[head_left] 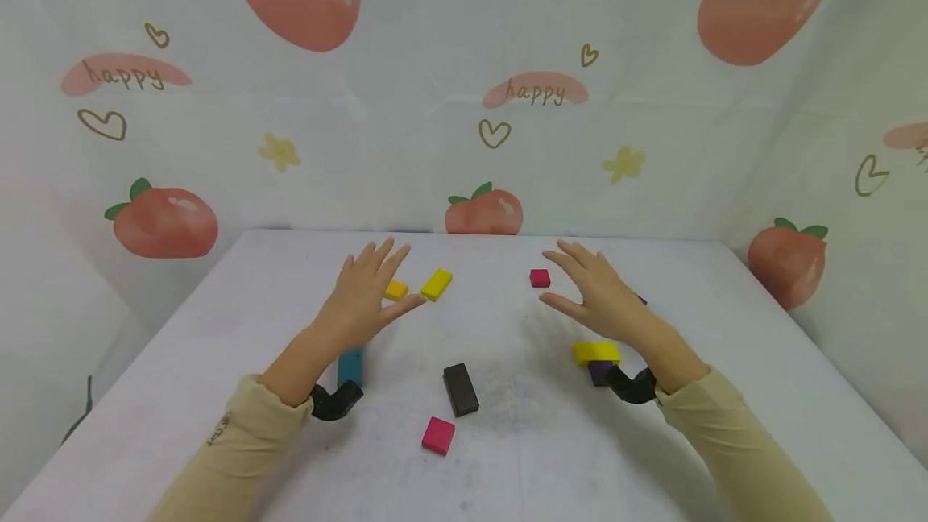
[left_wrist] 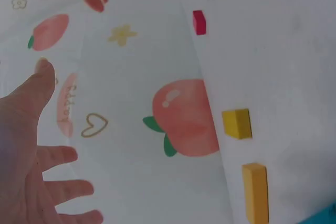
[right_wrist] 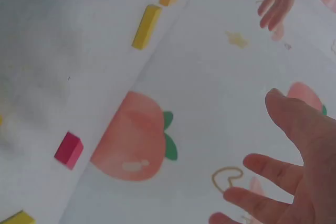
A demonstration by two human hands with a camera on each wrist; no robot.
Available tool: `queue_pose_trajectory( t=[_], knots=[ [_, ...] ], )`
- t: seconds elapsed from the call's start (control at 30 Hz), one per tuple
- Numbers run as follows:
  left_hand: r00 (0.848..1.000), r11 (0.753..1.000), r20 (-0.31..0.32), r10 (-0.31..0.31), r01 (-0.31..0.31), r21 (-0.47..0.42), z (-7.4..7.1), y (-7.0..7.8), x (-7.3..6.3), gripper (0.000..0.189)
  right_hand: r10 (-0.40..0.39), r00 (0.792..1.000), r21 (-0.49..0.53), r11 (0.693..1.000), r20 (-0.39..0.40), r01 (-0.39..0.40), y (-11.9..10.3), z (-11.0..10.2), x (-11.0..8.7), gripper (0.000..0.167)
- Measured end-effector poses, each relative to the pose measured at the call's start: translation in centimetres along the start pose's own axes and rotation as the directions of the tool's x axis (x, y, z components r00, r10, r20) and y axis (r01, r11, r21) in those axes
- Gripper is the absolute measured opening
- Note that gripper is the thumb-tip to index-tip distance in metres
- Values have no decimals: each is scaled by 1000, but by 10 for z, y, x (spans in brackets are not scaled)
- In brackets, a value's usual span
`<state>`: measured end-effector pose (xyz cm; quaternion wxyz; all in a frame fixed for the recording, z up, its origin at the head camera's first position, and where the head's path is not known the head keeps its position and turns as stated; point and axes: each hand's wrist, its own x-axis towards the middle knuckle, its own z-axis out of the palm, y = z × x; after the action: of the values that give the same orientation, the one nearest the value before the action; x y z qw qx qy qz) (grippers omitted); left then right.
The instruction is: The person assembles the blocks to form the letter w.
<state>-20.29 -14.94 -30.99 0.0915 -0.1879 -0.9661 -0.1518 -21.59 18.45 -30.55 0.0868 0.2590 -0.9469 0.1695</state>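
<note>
Both hands hover over a white table with spread fingers and nothing in them. My left hand (head_left: 362, 300) is nearest to an orange-yellow block (head_left: 396, 290), partly hidden behind it, and a bright yellow block (head_left: 437, 284). Below its wrist lies a blue block (head_left: 351, 366). Over on the other side, my right hand (head_left: 598, 288) is beside a small red block (head_left: 540, 278). Behind that wrist a purple block (head_left: 642, 299) barely shows. Nearer, a yellow block (head_left: 597, 353) touches a dark purple block (head_left: 599, 374), partly covered by the wrist strap.
Between the arms lie a dark brown block (head_left: 461, 389) and a pinkish-red block (head_left: 438, 435). A white cloth backdrop (head_left: 406, 127) with printed peaches rises at the table's (head_left: 507, 474) far edge. Each wrist wears a black curved mount.
</note>
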Motion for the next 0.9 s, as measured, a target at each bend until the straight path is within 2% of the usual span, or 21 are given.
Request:
queue_pose_trajectory(
  t=[0.13, 0.27, 0.53, 0.67, 0.9],
  knots=[
    [998, 995, 64, 4, 2, -96, -9, -12, -6, 73, -50, 998, 67, 997, 46, 47, -6, 4, 12, 59],
    [993, 986, 118, 0, 20, -166, -14, -28, -14, 72, -70, 992, 121, 991, 102, 57, -10, 11, 25, 59],
    [979, 973, 197, -48, 91, -212, -20, -51, -30, 76, -191, 977, 179, 969, 97, 171, -21, 25, 51, 51],
    [967, 965, 249, -61, 121, -231, -17, -60, -38, 77, -218, 971, 193, 961, 102, 196, -25, 31, 64, 49],
    [935, 956, 342, -95, 182, -232, -8, -75, -51, 85, -245, 958, 241, 949, 151, 205, -31, 45, 85, 47]
  ],
)
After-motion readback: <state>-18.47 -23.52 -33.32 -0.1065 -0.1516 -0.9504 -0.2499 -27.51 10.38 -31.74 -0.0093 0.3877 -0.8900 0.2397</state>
